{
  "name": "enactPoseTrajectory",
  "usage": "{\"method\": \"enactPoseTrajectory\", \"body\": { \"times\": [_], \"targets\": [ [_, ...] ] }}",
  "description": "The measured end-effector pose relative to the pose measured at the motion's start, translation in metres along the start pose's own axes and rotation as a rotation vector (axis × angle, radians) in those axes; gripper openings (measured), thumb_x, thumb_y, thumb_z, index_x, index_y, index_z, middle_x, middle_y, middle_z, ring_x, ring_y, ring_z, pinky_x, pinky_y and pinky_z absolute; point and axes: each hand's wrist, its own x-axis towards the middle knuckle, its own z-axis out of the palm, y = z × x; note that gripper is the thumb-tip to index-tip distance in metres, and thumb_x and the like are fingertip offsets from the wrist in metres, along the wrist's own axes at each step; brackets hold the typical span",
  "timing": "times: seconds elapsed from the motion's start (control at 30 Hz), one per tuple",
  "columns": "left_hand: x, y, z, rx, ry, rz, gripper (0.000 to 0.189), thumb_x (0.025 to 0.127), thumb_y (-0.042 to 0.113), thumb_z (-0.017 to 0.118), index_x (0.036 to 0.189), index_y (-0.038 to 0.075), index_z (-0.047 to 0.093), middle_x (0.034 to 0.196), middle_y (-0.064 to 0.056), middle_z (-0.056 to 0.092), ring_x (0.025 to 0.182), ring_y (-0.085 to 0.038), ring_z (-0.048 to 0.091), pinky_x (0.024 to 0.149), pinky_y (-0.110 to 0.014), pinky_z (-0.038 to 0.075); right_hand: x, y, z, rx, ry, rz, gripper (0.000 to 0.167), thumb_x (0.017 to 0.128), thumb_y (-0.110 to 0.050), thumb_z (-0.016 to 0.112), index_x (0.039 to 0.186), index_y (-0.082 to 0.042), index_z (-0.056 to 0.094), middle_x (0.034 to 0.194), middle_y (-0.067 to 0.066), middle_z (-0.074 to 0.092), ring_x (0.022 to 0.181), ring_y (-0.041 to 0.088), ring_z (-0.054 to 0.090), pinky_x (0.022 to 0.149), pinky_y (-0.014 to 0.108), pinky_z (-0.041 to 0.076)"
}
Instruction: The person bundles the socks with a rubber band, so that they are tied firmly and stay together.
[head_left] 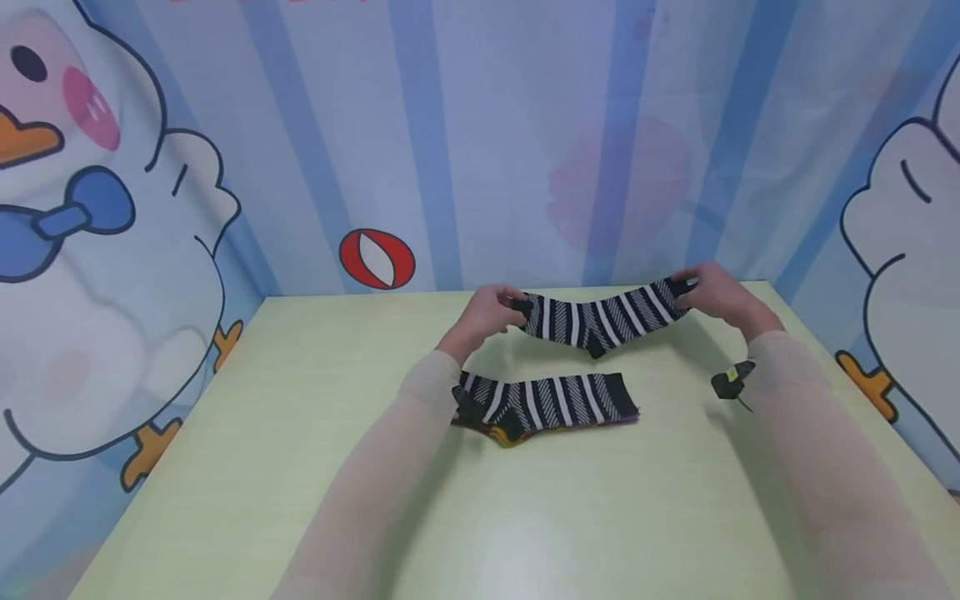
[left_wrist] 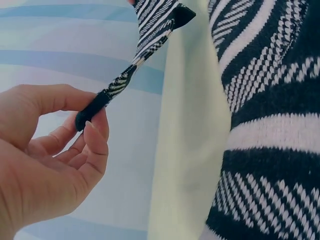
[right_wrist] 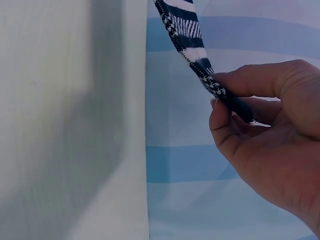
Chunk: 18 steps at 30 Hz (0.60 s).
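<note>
A black-and-white striped sock (head_left: pixel 592 323) is held up by both ends near the back of the table, sagging a little at its heel. My left hand (head_left: pixel 491 314) pinches the black toe end between thumb and fingers, as the left wrist view shows with the hand (left_wrist: pixel 60 145) at the left. At the other end, my right hand (head_left: pixel 716 292) grips the dark cuff; in the right wrist view the thumb and fingers of that hand (right_wrist: pixel 275 110) squeeze it. Below lies another striped sock (head_left: pixel 570 400), flat on top of socks with yellow and purple edges (head_left: pixel 510 437).
The pale table (head_left: pixel 525 517) ends at a blue striped curtain (head_left: pixel 495 150) with cartoon birds at both sides. A small black device (head_left: pixel 731 381) is at the right wrist. My left sleeve (head_left: pixel 397 450) overlaps the left end of the sock stack.
</note>
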Motion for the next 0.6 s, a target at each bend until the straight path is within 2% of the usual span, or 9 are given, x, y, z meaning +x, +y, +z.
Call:
{"method": "enactPoseTrajectory", "body": {
  "times": [0.07, 0.13, 0.23, 0.3, 0.37, 0.53, 0.6],
  "targets": [
    [-0.001, 0.002, -0.004, 0.012, -0.011, 0.004, 0.037, 0.09, 0.002, 0.069, 0.126, 0.004, 0.063, 0.102, -0.012, 0.06, 0.1, -0.039, 0.057, 0.091, -0.056, 0.049, -0.001, -0.003, -0.003, 0.002, 0.012, -0.01, 0.056, 0.093, -0.003, 0.059, 0.143, 0.015, 0.04, 0.14, 0.04, 0.04, 0.12, 0.051, 0.048, 0.091, 0.057, 0.046],
    [-0.003, 0.003, -0.008, 0.034, -0.022, 0.007, 0.038, 0.089, 0.003, 0.07, 0.127, 0.005, 0.063, 0.101, -0.01, 0.06, 0.092, -0.032, 0.057, 0.087, -0.053, 0.049, -0.003, -0.008, -0.005, 0.002, 0.021, -0.023, 0.056, 0.093, -0.003, 0.06, 0.143, 0.014, 0.042, 0.138, 0.039, 0.043, 0.118, 0.05, 0.051, 0.091, 0.056, 0.046],
    [-0.007, 0.005, -0.013, 0.063, -0.034, 0.01, 0.039, 0.089, 0.006, 0.071, 0.127, 0.007, 0.063, 0.105, -0.01, 0.061, 0.082, -0.023, 0.053, 0.075, -0.044, 0.05, -0.005, -0.014, -0.007, 0.01, 0.02, -0.039, 0.055, 0.094, -0.003, 0.06, 0.143, 0.013, 0.042, 0.139, 0.039, 0.043, 0.12, 0.05, 0.051, 0.093, 0.057, 0.046],
    [-0.011, 0.005, -0.017, 0.066, -0.044, 0.005, 0.04, 0.089, 0.007, 0.072, 0.128, 0.007, 0.063, 0.111, -0.01, 0.061, 0.084, -0.02, 0.053, 0.07, -0.038, 0.048, -0.008, -0.019, -0.008, 0.011, 0.015, -0.043, 0.055, 0.094, -0.004, 0.06, 0.144, 0.013, 0.042, 0.14, 0.038, 0.043, 0.121, 0.051, 0.05, 0.095, 0.059, 0.046],
    [-0.016, 0.006, -0.02, 0.053, -0.054, -0.001, 0.041, 0.089, 0.007, 0.072, 0.128, 0.007, 0.062, 0.12, -0.01, 0.06, 0.09, -0.021, 0.054, 0.073, -0.04, 0.049, -0.012, -0.023, -0.008, 0.016, 0.009, -0.05, 0.056, 0.095, -0.005, 0.06, 0.144, 0.012, 0.041, 0.141, 0.038, 0.043, 0.122, 0.051, 0.05, 0.096, 0.06, 0.045],
    [-0.031, 0.007, -0.029, 0.0, -0.068, 0.002, 0.042, 0.089, 0.009, 0.073, 0.129, 0.007, 0.061, 0.131, -0.012, 0.057, 0.109, -0.026, 0.055, 0.092, -0.054, 0.047, -0.022, -0.033, -0.004, 0.02, 0.018, -0.086, 0.056, 0.095, -0.007, 0.063, 0.144, 0.01, 0.043, 0.141, 0.035, 0.045, 0.122, 0.049, 0.05, 0.095, 0.06, 0.045],
    [-0.035, 0.006, -0.032, -0.01, -0.078, 0.009, 0.044, 0.088, 0.009, 0.074, 0.13, 0.007, 0.061, 0.132, -0.012, 0.056, 0.112, -0.027, 0.056, 0.092, -0.052, 0.049, -0.026, -0.036, -0.002, 0.018, 0.028, -0.105, 0.055, 0.094, -0.007, 0.065, 0.143, 0.009, 0.045, 0.14, 0.034, 0.047, 0.122, 0.048, 0.051, 0.094, 0.06, 0.046]
  ]
}}
